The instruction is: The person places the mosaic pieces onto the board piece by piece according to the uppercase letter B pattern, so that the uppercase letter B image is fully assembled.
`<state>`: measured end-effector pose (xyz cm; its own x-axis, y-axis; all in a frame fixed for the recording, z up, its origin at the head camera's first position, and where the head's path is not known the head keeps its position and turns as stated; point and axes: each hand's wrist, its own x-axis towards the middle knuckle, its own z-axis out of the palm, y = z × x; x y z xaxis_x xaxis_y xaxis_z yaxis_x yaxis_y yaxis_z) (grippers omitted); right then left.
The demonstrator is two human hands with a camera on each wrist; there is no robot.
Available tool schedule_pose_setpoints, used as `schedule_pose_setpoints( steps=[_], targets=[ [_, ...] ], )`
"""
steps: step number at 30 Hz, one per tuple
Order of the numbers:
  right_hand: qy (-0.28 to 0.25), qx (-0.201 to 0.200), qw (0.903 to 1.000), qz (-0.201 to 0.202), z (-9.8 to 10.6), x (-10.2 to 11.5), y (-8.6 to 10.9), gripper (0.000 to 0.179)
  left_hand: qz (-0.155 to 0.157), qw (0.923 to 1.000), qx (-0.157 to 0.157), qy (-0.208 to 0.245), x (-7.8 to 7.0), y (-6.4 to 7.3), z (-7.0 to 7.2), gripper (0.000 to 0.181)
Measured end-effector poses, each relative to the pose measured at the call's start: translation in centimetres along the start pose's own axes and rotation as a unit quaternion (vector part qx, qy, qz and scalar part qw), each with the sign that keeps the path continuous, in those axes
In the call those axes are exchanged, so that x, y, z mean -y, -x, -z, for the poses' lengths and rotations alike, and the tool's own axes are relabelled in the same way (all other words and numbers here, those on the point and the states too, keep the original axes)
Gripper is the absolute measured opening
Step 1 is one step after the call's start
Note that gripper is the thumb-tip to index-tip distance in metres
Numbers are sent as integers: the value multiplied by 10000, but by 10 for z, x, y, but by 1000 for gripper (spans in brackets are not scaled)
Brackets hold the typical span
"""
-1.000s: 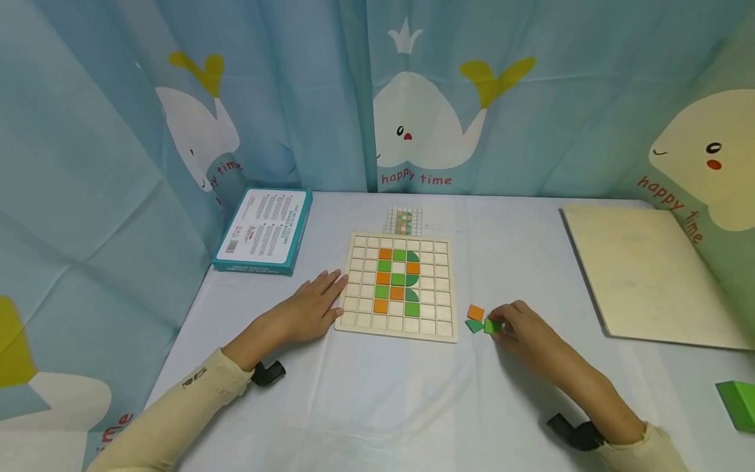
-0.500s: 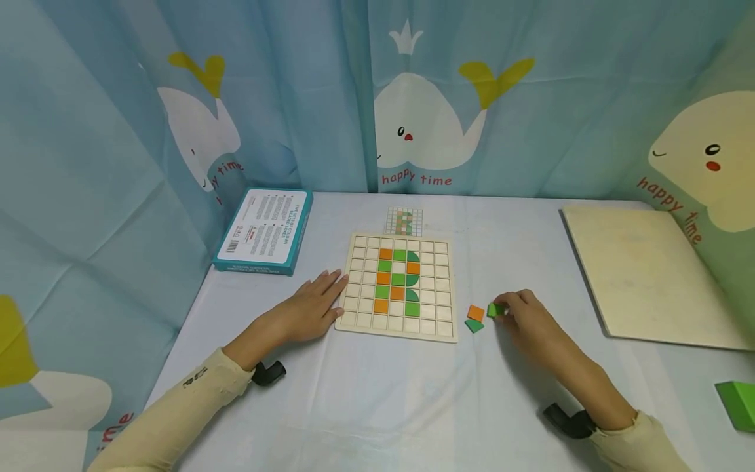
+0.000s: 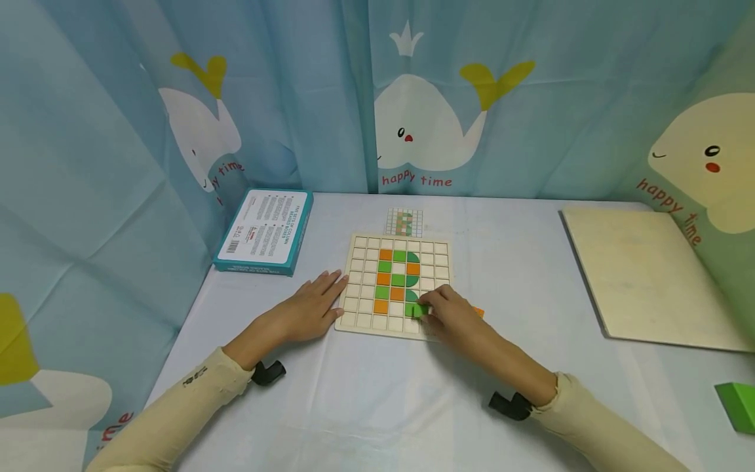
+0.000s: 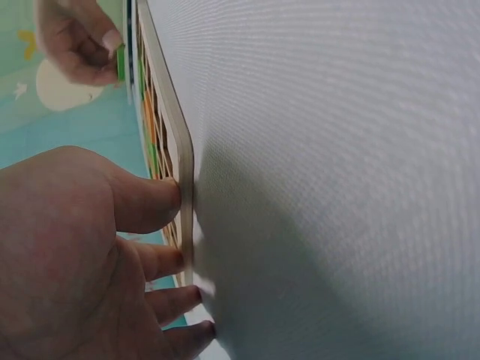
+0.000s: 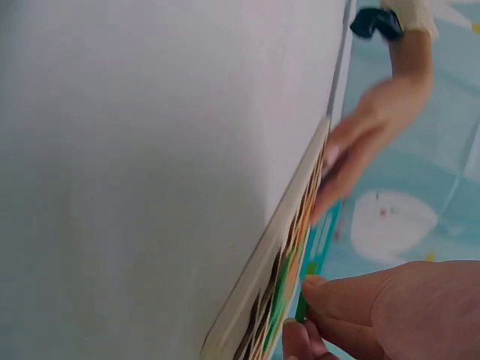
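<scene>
My right hand [image 3: 457, 318] pinches a small green square tile [image 3: 419, 311] between thumb and fingertips, over the lower right part of a wooden grid board [image 3: 439, 262]. In the right wrist view this tile [image 5: 302, 304] stands on edge, close above the board's surface. Orange, light green and dark green tiles fill several cells in a letter-like pattern. My left hand [image 3: 309, 308] lies with fingers extended against the board's left edge; the left wrist view shows the thumb [image 4: 154, 204] touching its rim. A loose orange tile [image 3: 480, 312] peeks out behind my right hand, which hides the loose dark green one.
A card [image 3: 404, 223] printed with a similar grid pattern lies behind the board. At the back left is a teal and white box [image 3: 262, 226]. A flat wooden panel [image 3: 655, 272] lies to the right, and a green block [image 3: 737, 406] sits at the right edge.
My right hand has lifted the green tile from beside the loose tiles and carried it left over the board. My left hand has stayed at the board's edge.
</scene>
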<state>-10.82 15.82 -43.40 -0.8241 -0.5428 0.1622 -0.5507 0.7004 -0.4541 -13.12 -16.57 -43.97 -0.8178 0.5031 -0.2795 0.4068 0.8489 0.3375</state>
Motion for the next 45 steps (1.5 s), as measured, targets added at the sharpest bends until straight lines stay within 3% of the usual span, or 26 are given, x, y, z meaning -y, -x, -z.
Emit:
schedule_pose_setpoints(
  steps=[6,12,19,27,32,37,42,45],
  targets=[
    [-13,-24,9994,350,-19,23,-19,26,-18,10000,0,26,1,0,-1,69],
    [127,68,9993,347,-33,38,-31,16,-42,10000,-31,-4,2,-1,-1,69],
    [202,365,9987,282,-39,46,-31,15,-56,10000,-55,-20,3,-2,-2,69],
    [292,230,9990,265,-33,41,-25,16,-79,10000,-56,-22,3,-1,-3,69],
    [74,369,9993,-70,-17,26,-18,16,-81,9999,-62,-1,3,-2,-4,69],
    [58,514,9962,-695,11,2,-5,24,-59,10000,-66,-12,2,-2,-4,69],
    [-63,1091,9804,-1637,44,-30,6,38,-44,10000,-56,-18,3,-1,-3,69],
    [-141,1438,9705,-1932,57,-48,11,40,-43,10000,-74,-6,2,0,-2,69]
  ],
)
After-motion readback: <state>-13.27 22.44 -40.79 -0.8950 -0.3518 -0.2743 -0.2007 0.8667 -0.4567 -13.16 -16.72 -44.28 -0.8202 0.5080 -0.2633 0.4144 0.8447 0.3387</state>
